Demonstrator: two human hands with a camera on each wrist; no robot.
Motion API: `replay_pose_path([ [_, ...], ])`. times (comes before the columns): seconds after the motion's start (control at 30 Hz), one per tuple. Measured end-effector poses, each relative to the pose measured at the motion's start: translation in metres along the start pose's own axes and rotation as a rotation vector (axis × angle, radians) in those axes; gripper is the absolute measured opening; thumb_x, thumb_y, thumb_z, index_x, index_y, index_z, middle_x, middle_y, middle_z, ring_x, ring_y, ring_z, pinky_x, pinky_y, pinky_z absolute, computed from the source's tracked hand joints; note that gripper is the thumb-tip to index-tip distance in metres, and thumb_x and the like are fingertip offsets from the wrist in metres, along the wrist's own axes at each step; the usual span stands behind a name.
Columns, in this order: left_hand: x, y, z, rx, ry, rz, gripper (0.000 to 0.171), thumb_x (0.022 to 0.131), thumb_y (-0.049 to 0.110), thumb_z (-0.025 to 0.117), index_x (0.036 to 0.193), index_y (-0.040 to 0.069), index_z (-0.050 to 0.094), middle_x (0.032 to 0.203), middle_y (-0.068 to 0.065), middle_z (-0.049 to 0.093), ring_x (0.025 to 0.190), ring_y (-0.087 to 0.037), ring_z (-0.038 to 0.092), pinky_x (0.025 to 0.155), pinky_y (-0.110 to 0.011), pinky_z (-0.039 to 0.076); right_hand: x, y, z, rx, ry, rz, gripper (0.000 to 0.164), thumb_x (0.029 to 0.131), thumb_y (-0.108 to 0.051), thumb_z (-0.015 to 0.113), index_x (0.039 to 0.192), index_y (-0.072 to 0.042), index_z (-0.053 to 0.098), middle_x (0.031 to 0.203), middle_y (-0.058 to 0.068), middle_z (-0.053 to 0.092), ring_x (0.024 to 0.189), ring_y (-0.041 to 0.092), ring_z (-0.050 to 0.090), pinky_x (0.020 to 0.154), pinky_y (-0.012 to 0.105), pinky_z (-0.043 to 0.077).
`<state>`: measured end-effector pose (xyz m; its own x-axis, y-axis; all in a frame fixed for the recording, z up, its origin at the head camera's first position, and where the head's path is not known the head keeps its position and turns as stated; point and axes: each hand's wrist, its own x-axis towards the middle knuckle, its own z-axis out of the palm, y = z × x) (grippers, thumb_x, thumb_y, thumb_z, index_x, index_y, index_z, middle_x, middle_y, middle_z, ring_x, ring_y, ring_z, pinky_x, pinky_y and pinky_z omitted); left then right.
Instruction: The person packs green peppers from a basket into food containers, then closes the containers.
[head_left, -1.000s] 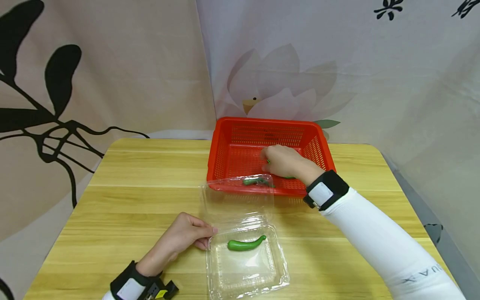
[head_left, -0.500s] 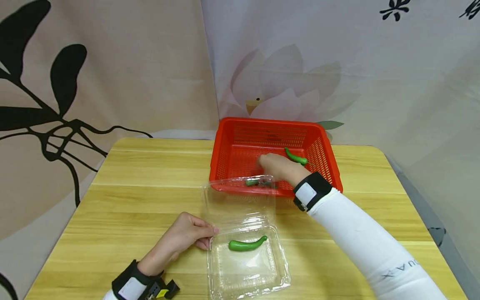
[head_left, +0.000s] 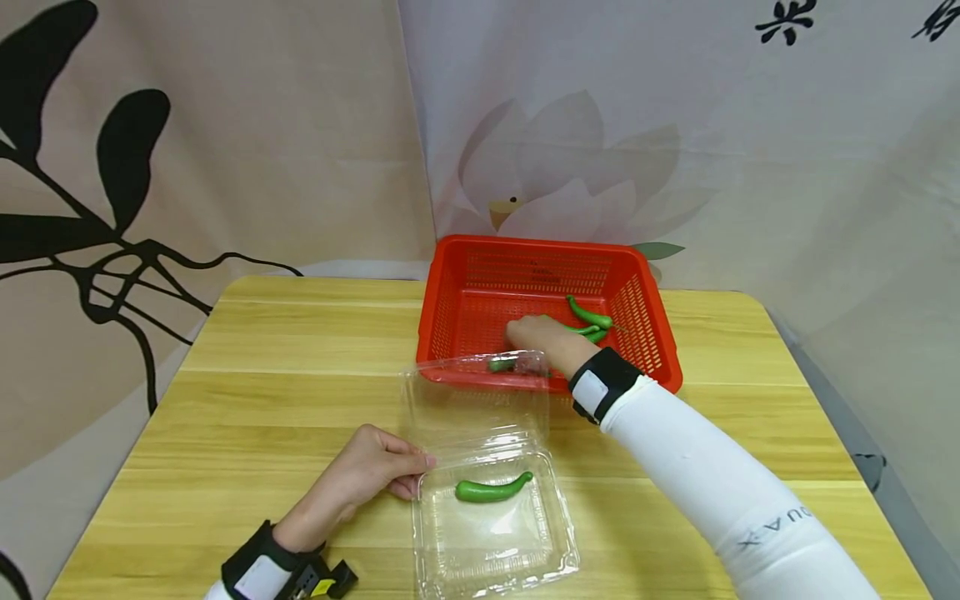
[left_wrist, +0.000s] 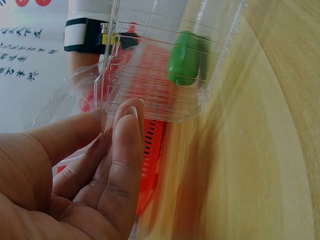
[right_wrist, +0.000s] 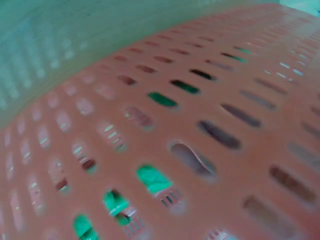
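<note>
My left hand pinches the left edge of an open clear plastic clamshell box between thumb and fingers. One green chili pepper lies in the box's base; the left wrist view shows this green pepper through the clear wall. My right hand reaches down into a red plastic basket, its fingertips hidden. Beside it lie several green chili peppers, and another pepper shows through the raised lid. In the right wrist view the slotted basket wall blocks most of the hand.
The basket stands at the back of a wooden table, near a printed cloth backdrop. The box's clear lid leans back against the basket's front rim.
My right hand has moved left and slightly down inside the basket, uncovering green chili peppers to its right. The left hand and the box have stayed in place.
</note>
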<state>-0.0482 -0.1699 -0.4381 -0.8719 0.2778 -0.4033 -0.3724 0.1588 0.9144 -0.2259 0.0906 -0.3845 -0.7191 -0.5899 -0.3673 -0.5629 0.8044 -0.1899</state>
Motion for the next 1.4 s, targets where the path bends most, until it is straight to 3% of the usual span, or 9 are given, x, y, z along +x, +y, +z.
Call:
replay_pose_path([
  [0.1,0.0,0.0,0.0,0.003,0.0,-0.004,0.024,0.093,0.01,0.081,0.097,-0.013,0.077,0.071,-0.01,0.073,0.06,-0.014,0.068,0.061,-0.033,0.065,0.001,-0.001,0.003,-0.005,0.001,-0.012,0.01,0.086,-0.003,0.075,0.095,-0.007,0.072,0.089,0.007,0.072,0.08,0.023,0.062,0.071,0.036,0.052],
  [0.3,-0.001,0.001,-0.001,0.007,-0.003,0.002,0.024,0.092,0.011,0.081,0.095,-0.013,0.077,0.07,-0.01,0.072,0.06,-0.014,0.068,0.062,-0.033,0.065,0.002,-0.003,0.006,-0.009,-0.01,-0.006,0.015,0.088,-0.004,0.075,0.102,-0.004,0.07,0.095,0.009,0.072,0.085,0.022,0.064,0.077,0.036,0.054],
  [0.53,0.0,0.0,-0.001,0.001,0.0,-0.007,0.025,0.092,0.011,0.082,0.096,-0.013,0.077,0.069,-0.008,0.072,0.059,-0.013,0.067,0.061,-0.031,0.065,-0.002,0.002,0.002,-0.009,-0.01,-0.006,0.005,0.087,-0.005,0.075,0.09,-0.007,0.071,0.081,0.003,0.066,0.072,0.019,0.055,0.063,0.031,0.045],
  [0.63,0.001,-0.001,-0.001,0.001,-0.001,-0.001,0.025,0.093,0.011,0.081,0.096,-0.013,0.076,0.068,-0.008,0.071,0.059,-0.014,0.067,0.06,-0.031,0.065,-0.005,0.005,-0.001,0.025,-0.01,0.001,0.004,0.09,-0.007,0.076,0.087,-0.009,0.074,0.079,0.001,0.066,0.071,0.018,0.056,0.062,0.029,0.045],
  [0.83,0.001,-0.001,-0.001,0.008,0.002,-0.002,0.024,0.094,0.011,0.08,0.097,-0.013,0.077,0.069,-0.007,0.071,0.059,-0.013,0.067,0.059,-0.031,0.064,-0.016,0.012,-0.012,0.129,0.023,0.002,0.002,0.097,-0.008,0.075,0.095,-0.008,0.076,0.082,0.003,0.066,0.073,0.019,0.058,0.064,0.029,0.049],
  [1.0,0.0,-0.001,0.0,0.007,0.004,-0.003,0.024,0.093,0.011,0.08,0.097,-0.013,0.077,0.069,-0.007,0.071,0.059,-0.013,0.067,0.06,-0.03,0.064,-0.024,0.019,-0.022,0.2,0.082,-0.01,0.003,0.095,-0.006,0.077,0.094,-0.007,0.074,0.079,0.002,0.065,0.071,0.017,0.058,0.069,0.03,0.048],
  [1.13,0.0,-0.001,0.0,-0.002,0.0,-0.005,0.025,0.093,0.011,0.081,0.097,-0.013,0.076,0.069,-0.008,0.071,0.06,-0.014,0.067,0.06,-0.03,0.064,-0.028,0.026,-0.026,0.233,0.119,-0.003,0.011,0.095,-0.011,0.08,0.089,-0.008,0.071,0.072,0.002,0.062,0.068,0.017,0.058,0.066,0.031,0.047],
  [1.23,0.0,-0.001,0.0,-0.005,0.0,-0.009,0.025,0.093,0.011,0.081,0.097,-0.014,0.076,0.069,-0.008,0.071,0.06,-0.013,0.067,0.06,-0.03,0.064,-0.033,0.028,-0.03,0.246,0.153,0.002,0.009,0.095,-0.014,0.08,0.096,-0.008,0.073,0.078,0.002,0.064,0.073,0.018,0.059,0.067,0.031,0.048],
  [1.4,0.001,-0.002,0.0,-0.001,0.0,-0.006,0.025,0.094,0.011,0.08,0.097,-0.014,0.076,0.069,-0.007,0.071,0.06,-0.013,0.067,0.06,-0.03,0.064,-0.044,0.028,-0.035,0.279,0.19,0.011,0.021,0.095,-0.015,0.08,0.113,-0.006,0.074,0.089,0.006,0.068,0.077,0.019,0.06,0.07,0.031,0.053],
])
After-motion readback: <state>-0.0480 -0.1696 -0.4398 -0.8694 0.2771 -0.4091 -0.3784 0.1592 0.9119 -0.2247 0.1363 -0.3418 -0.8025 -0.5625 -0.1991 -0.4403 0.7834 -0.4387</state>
